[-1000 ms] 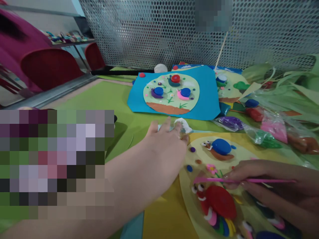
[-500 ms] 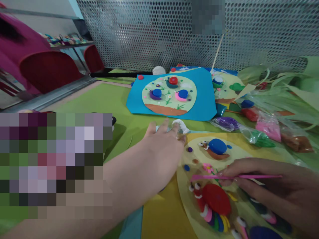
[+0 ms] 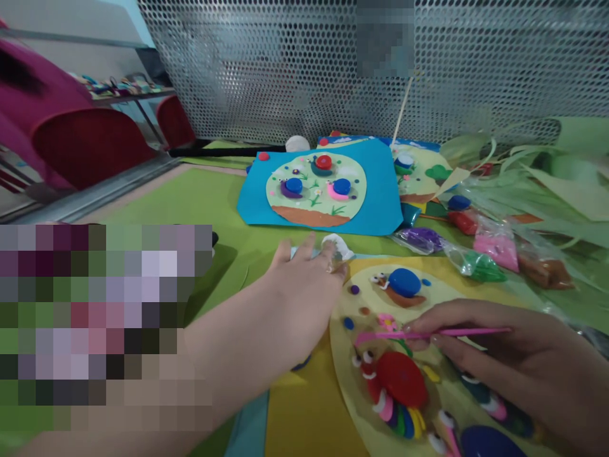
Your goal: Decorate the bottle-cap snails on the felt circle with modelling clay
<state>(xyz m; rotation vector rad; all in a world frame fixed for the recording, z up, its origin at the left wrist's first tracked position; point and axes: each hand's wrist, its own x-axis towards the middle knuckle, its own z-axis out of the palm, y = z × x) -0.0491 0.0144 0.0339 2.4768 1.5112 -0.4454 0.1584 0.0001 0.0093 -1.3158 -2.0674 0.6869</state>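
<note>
My right hand [image 3: 509,355] pinches a thin pink modelling tool [image 3: 469,331] between thumb and fingers, its broad end pointing left. That end hovers just above a red clay snail [image 3: 402,379] with white eyes and a rainbow-striped body. A blue-shelled snail [image 3: 404,283] and a pink flower [image 3: 387,322] lie on the same pale oval, on yellow card [image 3: 297,419]. Stretched forward, my left hand [image 3: 302,285] lies with fingers spread at the card's upper left edge. Its fingertips are at a small bag of white clay [image 3: 339,246]; whether they press on it I cannot tell.
Beyond the card lies a blue sheet [image 3: 385,203] with several finished snails. Bags of purple [image 3: 421,238], pink [image 3: 495,247] and brown clay [image 3: 547,271] lie to the right. A perforated metal panel [image 3: 266,76] stands behind. Red chairs [image 3: 90,143] are at the left.
The view has shifted slightly, so the table's contents sit a little further left. My right hand still holds the pink tool above the red snail; my left hand stays in place.
</note>
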